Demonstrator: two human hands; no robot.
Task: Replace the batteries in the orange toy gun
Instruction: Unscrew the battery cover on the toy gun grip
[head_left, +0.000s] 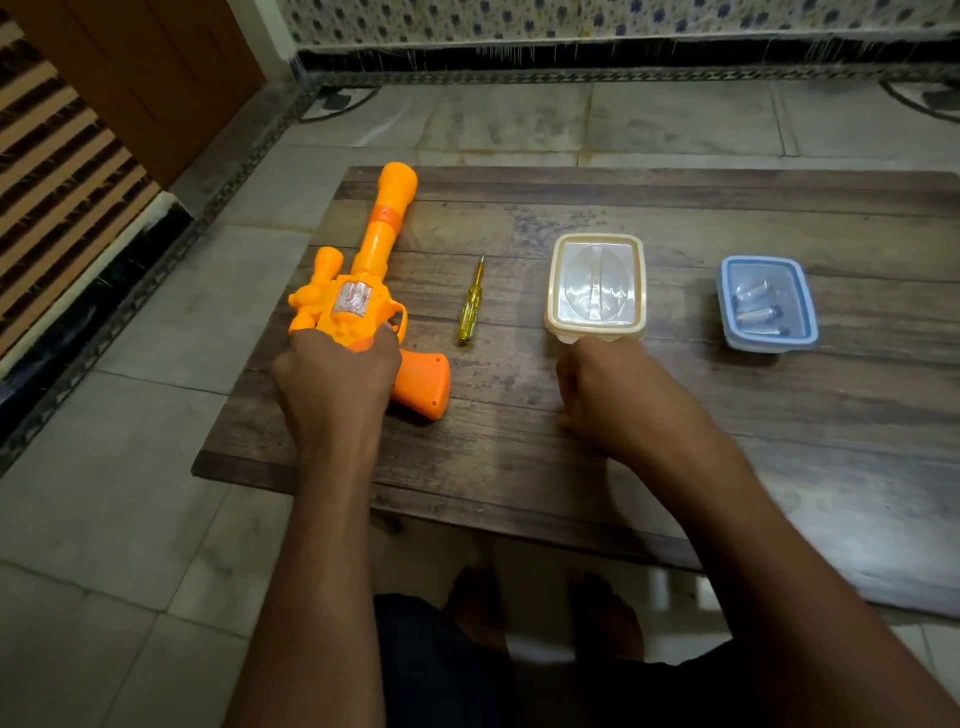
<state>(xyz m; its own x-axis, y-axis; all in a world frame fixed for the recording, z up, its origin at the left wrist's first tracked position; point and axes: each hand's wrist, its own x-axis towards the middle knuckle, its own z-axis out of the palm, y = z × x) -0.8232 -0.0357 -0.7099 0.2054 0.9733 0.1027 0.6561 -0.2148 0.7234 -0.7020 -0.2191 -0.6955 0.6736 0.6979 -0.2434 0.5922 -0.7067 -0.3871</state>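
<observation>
1. Left hand (337, 374), centre left of the frame: we see its fingers wrapped over the rear body of the orange toy gun (374, 249), just above the handle, in a closed grasp.
2. Orange toy gun: it lies flat at the left end of the wooden table (519, 467). The barrel points toward the top of the frame and the handle angles toward the lower right.
3. Screwdriver (471, 304): it has a clear yellow handle and lies just right of the gun, not touching it, tip toward the top of the frame.
4. Cream container (596, 283): lidded, at centre frame, right of the screwdriver.
5. Right hand (608, 389): it rests on the table directly below the cream container with its fingers curled under in a fist. We see nothing held in it. We cannot tell whether it touches the container.
6. Blue container (766, 304): right of frame, well apart from the cream container. Two batteries (758, 314) lie inside it.
</observation>
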